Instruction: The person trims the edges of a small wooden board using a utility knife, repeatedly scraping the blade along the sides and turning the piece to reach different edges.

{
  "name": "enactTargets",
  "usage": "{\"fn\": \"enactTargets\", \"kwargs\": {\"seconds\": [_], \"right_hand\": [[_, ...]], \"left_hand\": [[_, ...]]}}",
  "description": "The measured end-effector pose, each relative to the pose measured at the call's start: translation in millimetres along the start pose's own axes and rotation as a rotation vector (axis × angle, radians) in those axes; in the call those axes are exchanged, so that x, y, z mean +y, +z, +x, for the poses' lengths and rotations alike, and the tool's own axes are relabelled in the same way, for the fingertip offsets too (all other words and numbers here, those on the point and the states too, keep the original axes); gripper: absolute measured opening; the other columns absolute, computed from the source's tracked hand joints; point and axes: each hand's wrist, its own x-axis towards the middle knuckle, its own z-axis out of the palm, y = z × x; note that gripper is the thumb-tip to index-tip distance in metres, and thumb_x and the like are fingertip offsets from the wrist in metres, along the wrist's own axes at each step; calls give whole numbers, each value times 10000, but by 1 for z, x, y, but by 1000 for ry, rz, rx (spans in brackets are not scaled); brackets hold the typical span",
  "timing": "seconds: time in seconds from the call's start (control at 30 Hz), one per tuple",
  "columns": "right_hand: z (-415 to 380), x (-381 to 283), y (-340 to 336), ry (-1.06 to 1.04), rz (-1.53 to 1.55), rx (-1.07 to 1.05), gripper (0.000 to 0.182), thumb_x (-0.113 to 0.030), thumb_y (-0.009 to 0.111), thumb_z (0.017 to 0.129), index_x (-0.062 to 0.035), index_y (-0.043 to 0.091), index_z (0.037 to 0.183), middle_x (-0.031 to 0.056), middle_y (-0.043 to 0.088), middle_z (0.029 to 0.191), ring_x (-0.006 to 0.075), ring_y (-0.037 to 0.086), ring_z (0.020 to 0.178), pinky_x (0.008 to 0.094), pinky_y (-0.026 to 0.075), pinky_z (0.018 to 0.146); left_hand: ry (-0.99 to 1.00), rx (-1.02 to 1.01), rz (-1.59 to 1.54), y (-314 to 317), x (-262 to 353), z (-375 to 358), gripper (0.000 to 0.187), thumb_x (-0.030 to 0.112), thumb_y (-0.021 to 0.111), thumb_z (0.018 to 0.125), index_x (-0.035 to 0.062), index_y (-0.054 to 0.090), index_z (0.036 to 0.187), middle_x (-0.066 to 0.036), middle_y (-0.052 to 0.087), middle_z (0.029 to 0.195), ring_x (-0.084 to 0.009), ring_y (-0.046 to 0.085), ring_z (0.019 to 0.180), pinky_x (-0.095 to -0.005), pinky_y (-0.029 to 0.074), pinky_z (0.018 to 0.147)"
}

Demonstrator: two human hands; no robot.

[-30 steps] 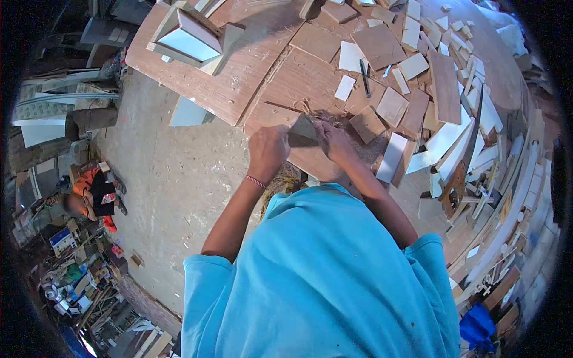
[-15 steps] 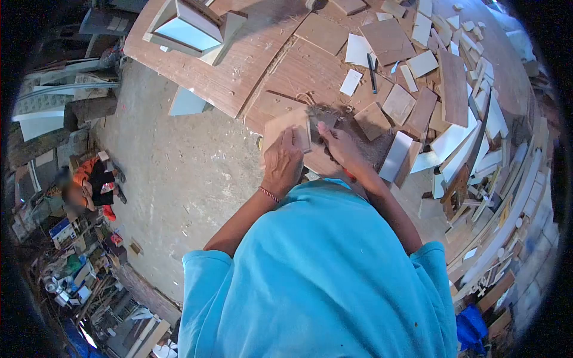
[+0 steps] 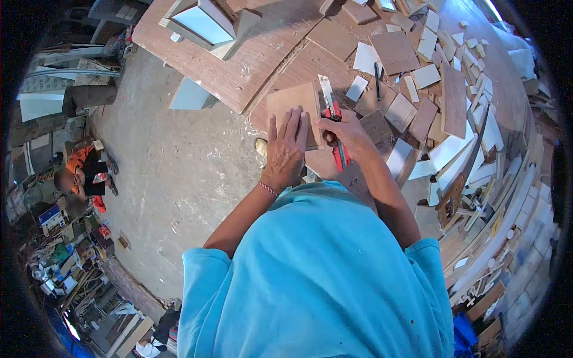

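My left hand [image 3: 286,149] lies on a light square wooden board [image 3: 292,98] near the worktable's front edge, its fingers stretched out and spread. Just right of the board, my right hand [image 3: 349,134] is wrapped round a red and black utility knife [image 3: 335,113]. The knife's silver blade end points away from me, beside the board's right edge. A black pen [image 3: 378,82] and a small white piece [image 3: 357,88] lie to the right of the knife.
Wood offcuts [image 3: 453,101] cover the right of the worktable [image 3: 239,77]. A wooden frame with a pale panel [image 3: 204,25] stands at the back left. On the floor at the left, a person in orange and black [image 3: 89,170] is low down near piled clutter.
The red knife has come into view in my right hand, and a dark block no longer shows there. My left hand's fingers have spread on the board.
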Motion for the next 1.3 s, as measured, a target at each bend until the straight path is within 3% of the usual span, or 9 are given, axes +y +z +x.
{"fn": "enactTargets", "kwargs": {"seconds": [0.13,0.27,0.37,0.43,0.57,0.7,0.9,0.97,1.3], "right_hand": [[4,-10,-8,-45,-162,-77,198,-184,675,711,-64,522,742,-38,463,574,36,429,460,182,318,385],[9,-17,-14,-79,-354,-158,239,-204,685,706,-48,515,768,-34,466,586,34,418,453,179,310,383],[6,-24,-10,-41,-385,-257,271,-215,687,708,-44,506,816,-31,466,598,39,422,459,184,309,389],[1,-27,-5,-72,-435,-222,271,-235,678,714,-41,514,806,-21,480,584,54,439,466,204,334,415],[7,-7,-12,-207,-518,63,294,-283,613,769,-13,512,828,14,507,610,93,489,503,258,390,486],[8,17,-20,-151,-566,162,309,-301,525,819,5,506,847,75,532,637,151,535,530,308,415,522],[8,56,-15,-277,-1086,311,331,-305,423,864,6,458,972,193,579,739,346,581,647,429,436,566],[-3,52,-6,-189,-1100,324,342,-290,415,861,15,445,1011,270,565,790,450,540,731,497,411,643],[-2,68,2,-214,-1037,307,329,-240,444,850,35,433,1030,281,571,797,433,559,739,509,435,627]], "left_hand": [[-19,-32,-179,-19,-5,-7,762,322,629,679,48,277,1296,-205,260,1327,-339,233,1245,-514,113,1008],[-165,273,-160,-28,-34,7,862,426,662,654,56,240,1307,-196,230,1347,-354,207,1250,-523,100,999],[-265,267,-98,-41,-60,26,728,367,684,651,31,388,1226,-211,421,1216,-330,382,1159,-457,263,960],[-317,-35,-627,-42,-86,35,440,264,689,654,-7,570,980,-162,603,865,-233,581,818,-339,436,741],[-382,-55,-678,-41,-111,39,226,158,672,654,-39,579,716,-75,517,545,-106,418,511,-272,380,510],[-416,-47,-725,-45,-113,45,139,78,649,700,-43,596,745,8,570,648,-55,466,588,-228,396,536],[-344,49,-387,-43,-87,50,141,98,634,681,-23,591,738,-110,563,603,-143,509,539,-279,410,542],[-296,110,-284,-39,-73,47,134,91,593,640,2,597,739,-176,585,705,-346,565,659,-389,443,592],[-186,35,-95,-37,-53,31,126,93,589,639,12,530,716,-170,566,712,-345,562,687,-418,440,580]]}}
